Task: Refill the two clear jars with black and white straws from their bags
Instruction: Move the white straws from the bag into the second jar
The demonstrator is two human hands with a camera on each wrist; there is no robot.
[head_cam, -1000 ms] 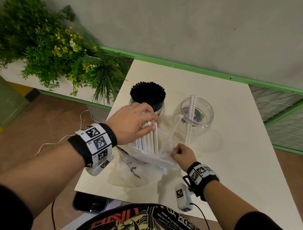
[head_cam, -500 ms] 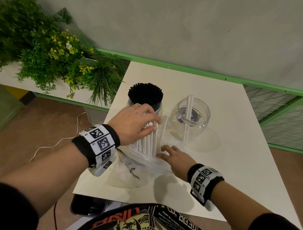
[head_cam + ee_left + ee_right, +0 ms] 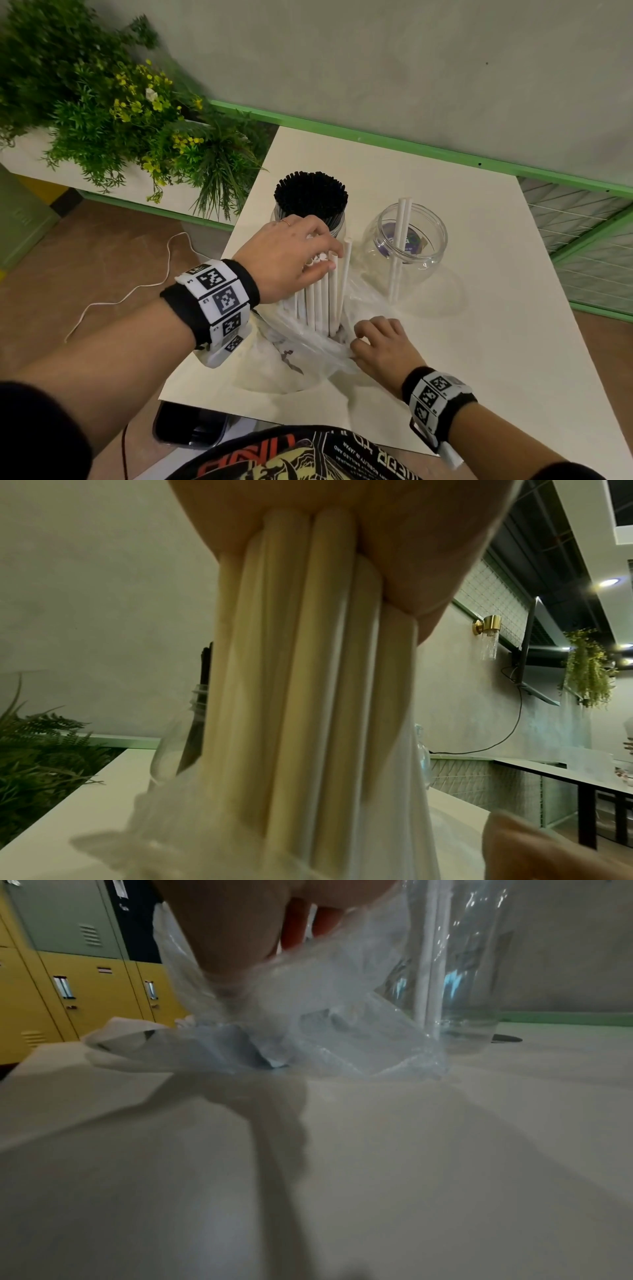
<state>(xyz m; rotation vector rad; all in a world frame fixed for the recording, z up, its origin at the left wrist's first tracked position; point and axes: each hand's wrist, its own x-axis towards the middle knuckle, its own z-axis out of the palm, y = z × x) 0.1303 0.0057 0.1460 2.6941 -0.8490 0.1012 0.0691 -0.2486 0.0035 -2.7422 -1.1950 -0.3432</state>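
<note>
On the bench (image 3: 479,342), seen from above
Left hand (image 3: 291,255): gripping upright white straws (image 3: 322,301), just in front of the black-straw jar (image 3: 310,202)
Right hand (image 3: 383,349): pinching the clear bag (image 3: 308,346) at the bundle's base
Second jar (image 3: 407,250): right of the black-straw jar, two white straws inside

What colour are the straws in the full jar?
Black. The straws packed into the left jar show best in the head view.

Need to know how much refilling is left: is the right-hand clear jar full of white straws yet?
Nearly empty. The right jar holds only two white straws leaning inside, and its bottom shows through.
</note>
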